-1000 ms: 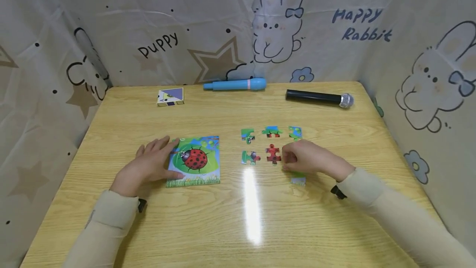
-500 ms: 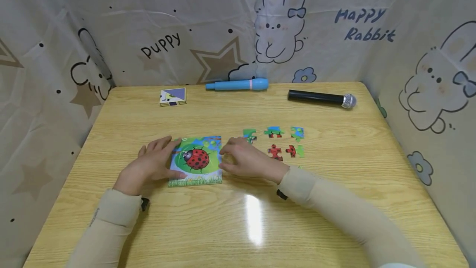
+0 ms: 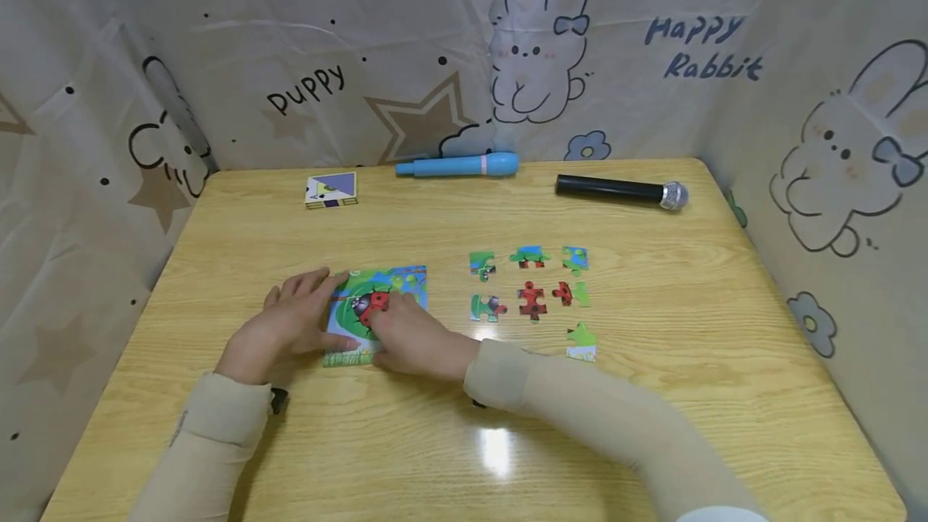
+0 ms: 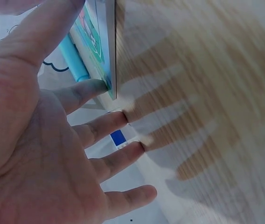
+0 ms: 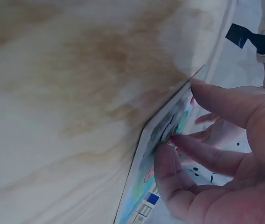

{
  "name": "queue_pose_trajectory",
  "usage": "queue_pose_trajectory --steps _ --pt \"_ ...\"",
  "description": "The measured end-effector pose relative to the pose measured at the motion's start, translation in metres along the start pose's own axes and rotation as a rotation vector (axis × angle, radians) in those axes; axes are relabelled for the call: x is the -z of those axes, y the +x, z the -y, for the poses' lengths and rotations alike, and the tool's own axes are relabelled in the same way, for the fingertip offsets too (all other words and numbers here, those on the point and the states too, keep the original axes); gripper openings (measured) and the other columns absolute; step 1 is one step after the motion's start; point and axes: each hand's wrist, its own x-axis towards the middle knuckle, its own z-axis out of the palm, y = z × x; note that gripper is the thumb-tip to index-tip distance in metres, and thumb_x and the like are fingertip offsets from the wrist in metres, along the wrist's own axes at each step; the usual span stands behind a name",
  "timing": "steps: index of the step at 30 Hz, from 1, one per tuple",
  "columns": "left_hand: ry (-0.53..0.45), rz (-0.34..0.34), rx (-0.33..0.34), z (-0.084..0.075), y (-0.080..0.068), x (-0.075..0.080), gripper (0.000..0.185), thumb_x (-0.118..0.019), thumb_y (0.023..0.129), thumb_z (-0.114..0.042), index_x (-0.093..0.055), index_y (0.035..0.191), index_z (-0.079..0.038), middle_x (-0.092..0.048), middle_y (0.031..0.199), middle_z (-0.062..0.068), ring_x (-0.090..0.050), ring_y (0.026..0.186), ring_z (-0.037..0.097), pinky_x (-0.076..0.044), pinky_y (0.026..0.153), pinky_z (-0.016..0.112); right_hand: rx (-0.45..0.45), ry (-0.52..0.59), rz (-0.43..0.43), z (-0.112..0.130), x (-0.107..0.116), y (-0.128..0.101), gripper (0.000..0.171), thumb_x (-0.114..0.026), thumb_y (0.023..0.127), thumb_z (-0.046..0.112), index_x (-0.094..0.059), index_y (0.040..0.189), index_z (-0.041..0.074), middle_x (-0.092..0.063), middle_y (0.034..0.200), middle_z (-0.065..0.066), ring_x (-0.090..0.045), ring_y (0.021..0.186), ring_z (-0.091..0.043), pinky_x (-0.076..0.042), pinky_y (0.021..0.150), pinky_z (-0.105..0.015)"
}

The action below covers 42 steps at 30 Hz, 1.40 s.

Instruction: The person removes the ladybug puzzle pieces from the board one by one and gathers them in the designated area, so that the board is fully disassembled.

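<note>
Pressing down on ladybird puzzle board (image 3: 380, 312), mid-counter (image 3: 435, 441). Left hand (image 3: 286, 329) flat, fingers straight, steadying board's left edge. Right hand (image 3: 413, 341) on board's middle, fingertips (image 5: 167, 156) curled at ladybird picture; whether a piece is pinched, cannot tell. Loose pieces (image 3: 532, 296) right of board. Risks: board skidding on glossy counter if left hand eases; sleeve sweeping nearest loose piece (image 3: 582, 341); forced piece bending.

two bare hands, left grip (image 3: 290, 325) lower left of frame, right grip (image 3: 409, 341) centre, long beige sleeves (image 3: 580, 417) to both wrists, small black strap (image 3: 278, 399) at left cuff, sleeve fabric smooth, unpatterned
</note>
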Motion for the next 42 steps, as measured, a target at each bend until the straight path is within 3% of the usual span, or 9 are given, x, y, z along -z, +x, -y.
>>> queue_pose_trajectory --steps 7,13,18,21,24,29,32,37,42 --pt "-0.013 -0.006 -0.014 0.001 0.001 -0.003 0.117 -0.084 0.081 -0.062 -0.022 0.168 -0.014 -0.015 0.172 0.028 -0.013 0.154 0.061 -0.010 0.119 0.083 -0.053 0.190 0.040 -0.013 0.004 0.006 0.037 -0.085 0.089 0.029 -0.064 0.114 0.011 -0.069 0.102 0.001 -0.056 0.098 -0.017 -0.050 0.084 -0.029" --pt "-0.011 -0.018 -0.022 0.002 0.001 -0.004 0.117 -0.083 0.081 -0.064 -0.022 0.168 -0.014 -0.016 0.172 0.028 -0.014 0.154 0.060 -0.013 0.119 0.084 -0.043 0.328 0.071 -0.025 0.003 0.012 0.032 -0.086 0.090 0.023 -0.069 0.114 0.009 -0.071 0.104 0.000 -0.055 0.088 -0.008 -0.050 0.079 -0.020" --pt "-0.009 -0.015 -0.026 0.002 0.001 -0.004 0.118 -0.083 0.081 -0.064 -0.022 0.168 -0.014 -0.015 0.172 0.027 -0.014 0.154 0.060 -0.015 0.119 0.083 -0.079 0.504 0.072 -0.035 0.005 0.011 0.019 -0.085 0.090 0.015 -0.072 0.102 0.008 -0.068 0.091 0.002 -0.055 0.077 -0.007 -0.050 0.073 -0.018" --pt "-0.005 -0.011 -0.021 0.003 0.001 -0.003 0.118 -0.083 0.080 -0.065 -0.022 0.168 -0.014 -0.015 0.172 0.028 -0.014 0.154 0.060 -0.015 0.119 0.083 -0.089 0.564 0.043 -0.041 0.008 0.007 0.014 -0.083 0.091 0.014 -0.071 0.097 0.010 -0.069 0.089 0.003 -0.060 0.079 -0.006 -0.052 0.073 -0.019" --pt "-0.003 -0.010 -0.015 0.003 0.001 -0.002 0.119 -0.083 0.080 -0.066 -0.021 0.168 -0.014 -0.015 0.172 0.028 -0.014 0.153 0.060 -0.015 0.119 0.083 -0.082 0.602 0.017 -0.050 0.009 0.000 0.016 -0.084 0.091 0.014 -0.069 0.095 0.011 -0.070 0.089 0.002 -0.062 0.080 -0.007 -0.053 0.073 -0.020" --pt "-0.006 -0.014 -0.017 0.004 0.001 -0.003 0.122 -0.083 0.078 -0.068 -0.021 0.168 -0.015 -0.014 0.173 0.028 -0.013 0.154 0.061 -0.015 0.119 0.083 -0.076 0.644 0.016 -0.068 0.016 -0.021 0.028 -0.085 0.090 0.012 -0.062 0.106 0.011 -0.072 0.085 0.001 -0.064 0.075 -0.008 -0.051 0.071 -0.023" --pt "-0.006 -0.015 -0.024 0.005 0.001 -0.003 0.122 -0.082 0.078 -0.069 -0.020 0.168 -0.014 -0.014 0.173 0.027 -0.013 0.154 0.060 -0.015 0.119 0.083 -0.058 0.651 0.038 -0.081 0.024 -0.037 0.026 -0.082 0.092 0.011 -0.064 0.112 0.013 -0.074 0.085 0.001 -0.067 0.075 -0.009 -0.053 0.072 -0.025" --pt "-0.001 -0.005 -0.032 0.006 0.000 -0.001 0.122 -0.082 0.079 -0.068 -0.020 0.168 -0.013 -0.014 0.173 0.028 -0.013 0.153 0.061 -0.018 0.118 0.083 -0.038 0.629 0.123 -0.103 0.036 -0.066 0.018 -0.075 0.096 0.007 -0.070 0.112 0.014 -0.075 0.093 -0.001 -0.071 0.082 -0.010 -0.056 0.075 -0.026" --pt "0.007 0.012 -0.039 0.005 0.001 0.001 0.123 -0.084 0.078 -0.066 -0.020 0.168 -0.013 -0.015 0.172 0.029 -0.014 0.152 0.062 -0.021 0.116 0.084 -0.036 0.570 0.217 -0.124 0.044 -0.097 0.016 -0.070 0.099 0.002 -0.069 0.110 0.013 -0.070 0.093 -0.004 -0.064 0.078 -0.011 -0.053 0.071 -0.026"
